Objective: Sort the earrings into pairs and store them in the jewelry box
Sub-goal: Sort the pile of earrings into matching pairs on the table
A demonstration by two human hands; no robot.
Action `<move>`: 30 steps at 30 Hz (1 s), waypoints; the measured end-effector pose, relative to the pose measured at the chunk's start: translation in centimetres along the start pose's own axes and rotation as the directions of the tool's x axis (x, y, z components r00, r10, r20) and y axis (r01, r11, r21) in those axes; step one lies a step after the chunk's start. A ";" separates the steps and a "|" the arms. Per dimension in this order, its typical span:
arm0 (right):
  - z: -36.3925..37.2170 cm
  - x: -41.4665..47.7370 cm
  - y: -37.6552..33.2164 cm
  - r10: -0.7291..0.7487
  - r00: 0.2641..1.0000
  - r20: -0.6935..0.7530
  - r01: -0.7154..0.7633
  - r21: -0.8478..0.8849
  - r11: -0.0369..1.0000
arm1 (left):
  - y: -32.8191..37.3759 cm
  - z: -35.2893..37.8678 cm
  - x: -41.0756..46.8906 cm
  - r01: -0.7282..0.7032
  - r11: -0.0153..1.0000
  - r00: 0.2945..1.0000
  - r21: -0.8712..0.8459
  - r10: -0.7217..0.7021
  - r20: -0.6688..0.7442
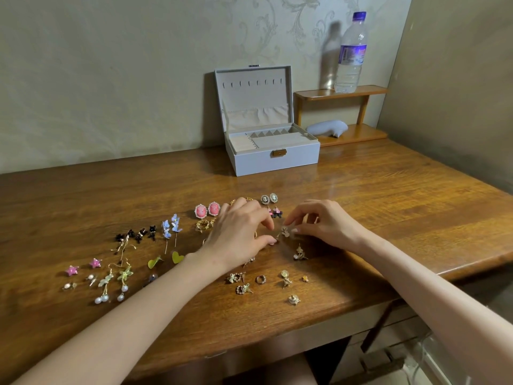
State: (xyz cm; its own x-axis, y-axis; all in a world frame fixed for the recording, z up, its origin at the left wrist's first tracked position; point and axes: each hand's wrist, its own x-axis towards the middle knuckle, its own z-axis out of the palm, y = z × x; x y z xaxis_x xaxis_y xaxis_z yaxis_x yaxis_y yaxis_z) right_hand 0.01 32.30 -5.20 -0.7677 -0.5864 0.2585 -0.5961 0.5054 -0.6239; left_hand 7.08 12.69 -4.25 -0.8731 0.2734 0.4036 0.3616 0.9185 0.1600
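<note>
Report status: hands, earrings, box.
Right hand pinches small gold earring; left hand at it, grip unclear. Pairs laid out; jewelry box open. Grey cameo earrings lie between.

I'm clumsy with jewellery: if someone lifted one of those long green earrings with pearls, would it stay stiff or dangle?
Probably dangle: the green pearl-drop earring looks strung on thin links, so its pearls would likely swing. Being slender, it seems light; its wire hook might snag its neighbour.
</note>
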 end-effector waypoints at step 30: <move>0.2 0.1 0.1 0.008 0.994 -0.109 -0.016 -0.075 0.997 | -2.7 0.7 1.1 0.008 0.997 0.999 -0.077 -0.004 0.048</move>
State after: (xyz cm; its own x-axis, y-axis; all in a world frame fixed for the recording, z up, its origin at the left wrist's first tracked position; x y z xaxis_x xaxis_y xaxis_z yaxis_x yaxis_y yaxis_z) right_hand -0.09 32.12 -5.35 -0.7934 -0.5097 0.3327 -0.5996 0.5606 -0.5711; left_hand 4.90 10.74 -4.89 -0.8895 0.2828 0.3590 0.3786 0.8960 0.2321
